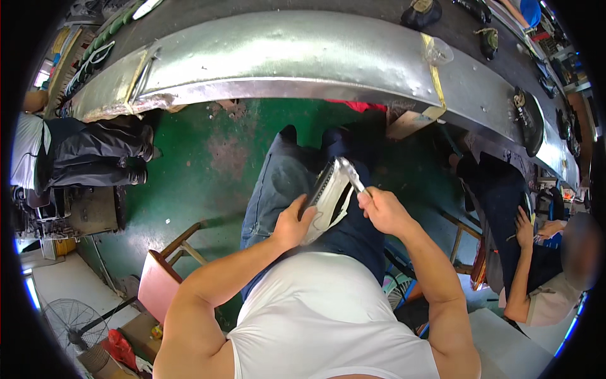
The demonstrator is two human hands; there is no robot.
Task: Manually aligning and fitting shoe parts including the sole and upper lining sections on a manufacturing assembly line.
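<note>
A half-made shoe [326, 205], pale on its upturned face with a dark side, lies tilted over my lap. My left hand [292, 222] is closed around its near left side. My right hand [384, 210] grips a slim silver metal hand tool [355, 179], perhaps pincers; its exact kind is hard to make out. The tool's far end meets the shoe at the tip farthest from me. A narrow dark opening and a loose pale strip show along the shoe's right side.
A metal-faced bench [271, 57] curves across the front, with dark shoes [528, 121] at its right. Two people sit nearby, one at left [95, 155], one at right [505, 183]. A pink-seated stool [158, 287] and a fan [72, 325] stand at left.
</note>
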